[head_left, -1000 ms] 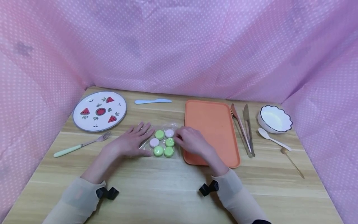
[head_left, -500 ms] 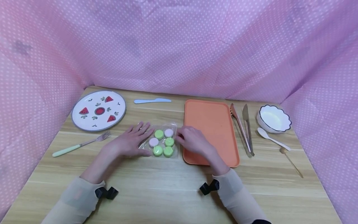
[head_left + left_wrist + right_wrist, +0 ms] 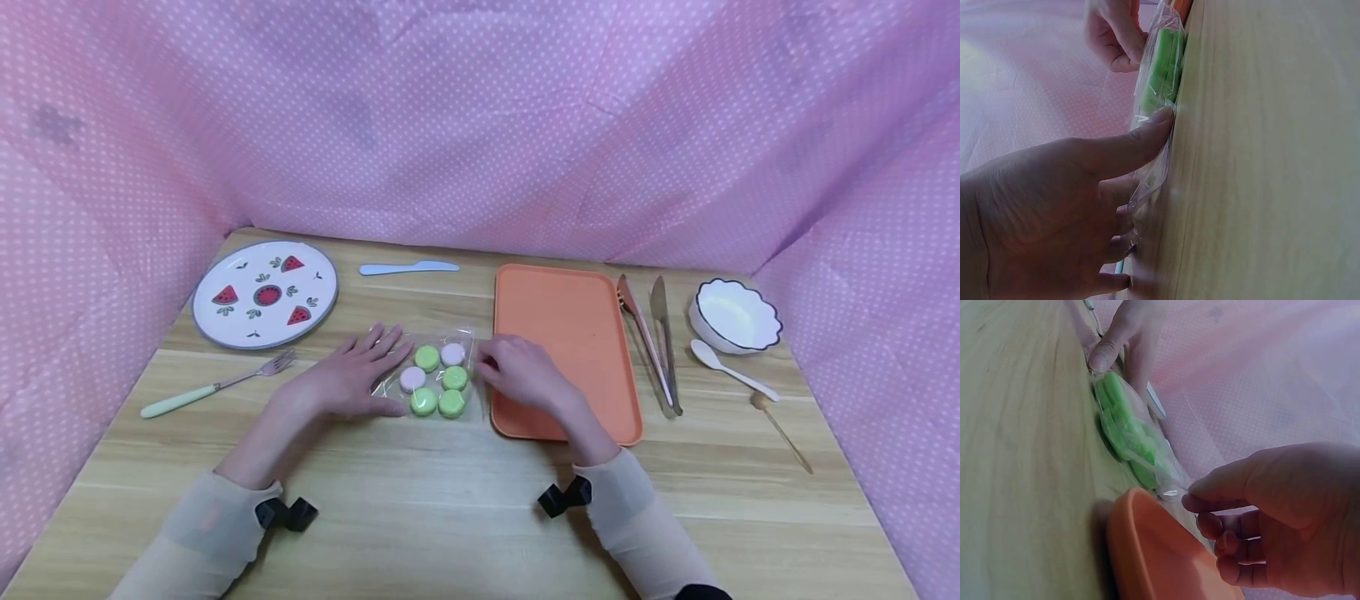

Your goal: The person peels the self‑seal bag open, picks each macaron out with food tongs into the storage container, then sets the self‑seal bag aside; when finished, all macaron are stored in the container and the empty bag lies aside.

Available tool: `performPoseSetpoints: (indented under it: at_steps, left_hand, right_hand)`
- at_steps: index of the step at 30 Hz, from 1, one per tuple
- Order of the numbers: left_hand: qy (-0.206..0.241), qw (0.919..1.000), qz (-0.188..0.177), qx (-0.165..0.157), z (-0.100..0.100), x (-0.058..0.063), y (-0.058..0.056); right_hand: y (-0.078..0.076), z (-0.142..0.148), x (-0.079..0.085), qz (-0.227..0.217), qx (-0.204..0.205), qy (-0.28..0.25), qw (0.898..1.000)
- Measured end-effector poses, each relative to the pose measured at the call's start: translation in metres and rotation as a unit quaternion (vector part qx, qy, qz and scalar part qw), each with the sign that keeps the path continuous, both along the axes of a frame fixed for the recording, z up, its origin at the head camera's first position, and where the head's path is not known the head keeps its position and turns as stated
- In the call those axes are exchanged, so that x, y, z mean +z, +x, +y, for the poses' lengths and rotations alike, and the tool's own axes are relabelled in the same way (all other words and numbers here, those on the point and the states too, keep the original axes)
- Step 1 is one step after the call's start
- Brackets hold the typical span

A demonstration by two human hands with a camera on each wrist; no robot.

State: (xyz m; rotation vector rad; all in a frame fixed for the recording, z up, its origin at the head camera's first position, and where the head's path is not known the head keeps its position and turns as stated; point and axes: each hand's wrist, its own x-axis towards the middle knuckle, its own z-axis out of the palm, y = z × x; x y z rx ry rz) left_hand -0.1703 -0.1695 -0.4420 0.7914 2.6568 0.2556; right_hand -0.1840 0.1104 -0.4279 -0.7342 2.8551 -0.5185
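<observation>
A clear plastic bag of macarons lies flat on the table, left of the tray. Inside are several green macarons and two pale lilac macarons. My left hand rests with spread fingers on the bag's left end; in the left wrist view its thumb presses the plastic beside the green macarons. At the opposite end my right hand pinches the bag's edge between thumb and forefinger, over the tray's left rim. The right wrist view shows the plastic pulled toward these fingertips.
An orange tray sits beneath the right hand. Rightward lie rose-gold cutlery, a metal knife, a white bowl, a white spoon and a honey dipper. Leftward are a watermelon-patterned plate, a fork and a blue knife.
My right hand has shifted slightly to the right, away from the macarons, holding the bag's edge. My left hand stays in place on the bag.
</observation>
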Motion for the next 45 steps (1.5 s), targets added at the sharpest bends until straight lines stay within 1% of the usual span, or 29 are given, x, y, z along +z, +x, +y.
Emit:
performPoseSetpoints:
  at_steps: [9, 15, 18, 24, 26, 31, 36, 45]
  left_hand:
    - [0.002, 1.0, 0.001, 0.0, -0.001, 0.0, -0.001]
    - [-0.001, 1.0, -0.001, 0.004, -0.002, 0.001, -0.001]
    - [0.0, 1.0, -0.001, 0.001, -0.001, 0.002, -0.001]
    - [0.001, 1.0, 0.001, -0.001, 0.001, 0.003, 0.0]
    - [0.001, 1.0, 0.0, -0.002, 0.001, 0.002, 0.0]
    - [0.0, 1.0, 0.0, -0.002, 0.0, 0.0, 0.0]
    - [0.002, 1.0, -0.003, 0.002, -0.001, 0.0, 0.0]
    - [0.003, 1.0, -0.001, 0.002, -0.001, -0.001, 0.001]
  right_hand:
    - [0.0, 0.001, 0.002, 0.003, -0.002, 0.002, 1.0]
    - [-0.002, -0.002, 0.001, -0.012, -0.008, -0.006, 1.0]
    - [-0.004, -0.006, -0.001, -0.018, -0.01, -0.009, 1.0]
    - [-0.007, -0.015, -0.002, -0.005, -0.015, -0.004, 1.0]
    - [-0.007, -0.016, -0.002, -0.009, -0.017, -0.005, 1.0]
    - [-0.007, -0.013, -0.003, -0.014, -0.02, -0.016, 1.0]
    - [-0.008, -0.009, -0.006, -0.014, -0.01, -0.033, 0.999]
    - [-0.008, -0.004, -0.003, -0.013, -0.01, -0.03, 0.999]
